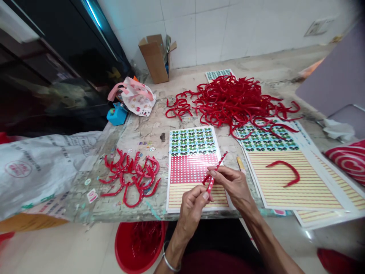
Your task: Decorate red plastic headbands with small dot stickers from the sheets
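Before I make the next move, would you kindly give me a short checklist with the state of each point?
1. Red strip gripped by both the left hand and the right hand: ok.
2. White marks on that strip firmly stuck along its whole length: cannot tell; fingers cover part of it.
3. Middle sticker sheet lying flat on the table: ok.
4. Small left-hand cluster of strips apart from that sheet: ok.
5. Right-hand sheet free of strips: not ok; a curved strip lies on it, and the large pile overlaps its far end.
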`<state>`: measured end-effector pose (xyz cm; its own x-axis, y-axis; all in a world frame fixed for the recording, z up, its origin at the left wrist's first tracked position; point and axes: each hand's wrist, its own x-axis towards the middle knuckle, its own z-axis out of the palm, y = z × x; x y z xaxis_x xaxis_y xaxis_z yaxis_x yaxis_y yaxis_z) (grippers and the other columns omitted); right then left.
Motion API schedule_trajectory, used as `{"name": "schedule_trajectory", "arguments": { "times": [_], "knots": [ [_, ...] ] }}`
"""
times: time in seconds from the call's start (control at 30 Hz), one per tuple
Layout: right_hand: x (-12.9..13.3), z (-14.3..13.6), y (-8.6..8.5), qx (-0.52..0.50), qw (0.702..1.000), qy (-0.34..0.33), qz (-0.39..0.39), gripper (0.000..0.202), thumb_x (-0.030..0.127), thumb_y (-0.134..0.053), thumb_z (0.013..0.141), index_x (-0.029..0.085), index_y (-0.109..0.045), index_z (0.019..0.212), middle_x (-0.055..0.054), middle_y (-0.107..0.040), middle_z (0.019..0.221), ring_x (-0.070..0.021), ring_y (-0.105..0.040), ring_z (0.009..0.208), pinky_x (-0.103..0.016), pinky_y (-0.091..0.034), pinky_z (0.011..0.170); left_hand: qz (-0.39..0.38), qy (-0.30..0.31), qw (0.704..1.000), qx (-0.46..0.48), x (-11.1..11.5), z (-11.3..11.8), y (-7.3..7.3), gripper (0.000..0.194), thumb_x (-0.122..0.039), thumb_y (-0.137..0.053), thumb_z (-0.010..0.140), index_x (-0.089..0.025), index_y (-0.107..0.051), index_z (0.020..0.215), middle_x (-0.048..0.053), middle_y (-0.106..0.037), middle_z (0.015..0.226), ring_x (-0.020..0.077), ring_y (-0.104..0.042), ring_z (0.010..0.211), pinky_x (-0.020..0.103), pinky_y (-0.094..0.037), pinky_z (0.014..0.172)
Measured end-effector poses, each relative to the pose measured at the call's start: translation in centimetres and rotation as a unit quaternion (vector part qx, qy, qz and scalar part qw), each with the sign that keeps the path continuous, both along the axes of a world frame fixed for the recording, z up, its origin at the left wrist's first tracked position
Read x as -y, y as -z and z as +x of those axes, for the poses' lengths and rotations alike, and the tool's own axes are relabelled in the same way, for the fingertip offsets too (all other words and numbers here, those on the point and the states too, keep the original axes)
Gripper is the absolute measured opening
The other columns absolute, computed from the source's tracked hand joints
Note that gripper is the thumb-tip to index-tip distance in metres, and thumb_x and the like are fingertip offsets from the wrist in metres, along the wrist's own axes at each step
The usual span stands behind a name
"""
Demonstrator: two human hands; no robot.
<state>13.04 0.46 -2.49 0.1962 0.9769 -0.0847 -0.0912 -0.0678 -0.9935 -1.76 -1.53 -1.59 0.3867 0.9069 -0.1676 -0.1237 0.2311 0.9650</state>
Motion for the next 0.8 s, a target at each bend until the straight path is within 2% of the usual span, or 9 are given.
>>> {"name": "schedule_trajectory", "arguments": {
  "times": [0.13,0.2,0.33,0.43,0.5,0.57,0.67,0.8],
  "knots": [
    [0.5,-0.5,-0.1,0.045,0.998,-0.006,0.034,0.015,0.029,-0.067,0.075,0.02,-0.072,0.086,-0.002,-0.068,0.076,-0.012,-0.062,0.062,-0.022,-0.051,0.056,0.018,0.044,0.998,-0.029,-0.4,-0.1,-1.2,0.018,-0.028,-0.046,0.088,-0.014,-0.056,0.082,-0.001,-0.047,0.068,0.0101,-0.041,0.064,0.023,-0.033,0.062],
    [0.7,-0.7,-0.2,0.069,0.995,-0.012,0.065,0.013,0.027,-0.066,0.076,0.021,-0.071,0.086,-0.002,-0.067,0.079,-0.0108,-0.06,0.06,-0.021,-0.05,0.052,0.028,0.05,0.997,-0.047,-0.6,0.0,-1.8,0.019,-0.028,-0.045,0.089,-0.014,-0.055,0.08,0.001,-0.05,0.072,0.0114,-0.044,0.068,0.024,-0.035,0.066],
    [0.6,-0.5,-0.5,0.1,0.988,-0.007,0.122,0.017,0.025,-0.065,0.076,0.021,-0.071,0.091,-0.006,-0.064,0.095,-0.0148,-0.061,0.076,-0.022,-0.052,0.056,0.022,0.049,0.998,-0.043,-0.9,0.3,-2.2,0.024,-0.029,-0.042,0.09,-0.014,-0.055,0.078,-0.001,-0.045,0.067,0.0108,-0.04,0.064,0.024,-0.034,0.063],
    [0.2,0.2,-0.5,0.079,0.994,-0.042,0.067,0.027,0.033,-0.064,0.077,0.021,-0.068,0.101,-0.007,-0.064,0.102,-0.0172,-0.061,0.083,-0.026,-0.054,0.063,0.015,0.051,0.998,-0.017,-0.7,0.2,-2.0,0.023,-0.029,-0.042,0.09,-0.014,-0.059,0.088,-0.001,-0.044,0.066,0.0109,-0.039,0.064,0.024,-0.034,0.064],
    [0.1,0.7,-0.5,0.046,0.994,-0.097,0.002,0.032,0.038,-0.059,0.08,0.02,-0.066,0.105,-0.006,-0.065,0.098,-0.017,-0.061,0.08,-0.028,-0.055,0.064,0.018,0.058,0.998,-0.006,-0.5,-0.1,-1.7,0.023,-0.028,-0.042,0.09,-0.013,-0.06,0.091,-0.001,-0.046,0.066,0.0114,-0.041,0.064,0.025,-0.035,0.067],
    [0.2,0.8,-0.6,0.037,0.99,-0.132,-0.029,0.033,0.04,-0.056,0.082,0.019,-0.066,0.105,-0.005,-0.065,0.091,-0.016,-0.061,0.077,-0.028,-0.055,0.063,0.021,0.06,0.998,-0.008,-0.4,-0.3,-1.6,0.024,-0.028,-0.043,0.089,-0.013,-0.062,0.092,0.0,-0.049,0.067,0.0128,-0.045,0.067,0.026,-0.037,0.072],
    [0.6,0.5,-0.7,0.085,0.988,-0.131,0.012,0.027,0.036,-0.058,0.081,0.018,-0.067,0.099,-0.004,-0.062,0.083,-0.0135,-0.06,0.069,-0.024,-0.053,0.059,0.01,0.054,0.998,-0.026,-0.5,-0.4,-1.6,0.021,-0.027,-0.046,0.087,-0.014,-0.062,0.09,0.003,-0.056,0.075,0.0156,-0.05,0.077,0.028,-0.038,0.078],
    [0.9,0.0,-1.1,0.15,0.975,-0.135,0.094,0.025,0.031,-0.059,0.08,0.021,-0.066,0.102,-0.007,-0.06,0.092,-0.0154,-0.06,0.076,-0.025,-0.053,0.06,-0.009,0.046,0.998,-0.045,-0.7,-0.3,-1.7,0.019,-0.027,-0.047,0.086,-0.014,-0.062,0.089,0.003,-0.058,0.077,0.0161,-0.052,0.078,0.027,-0.041,0.075]
  ]
}}
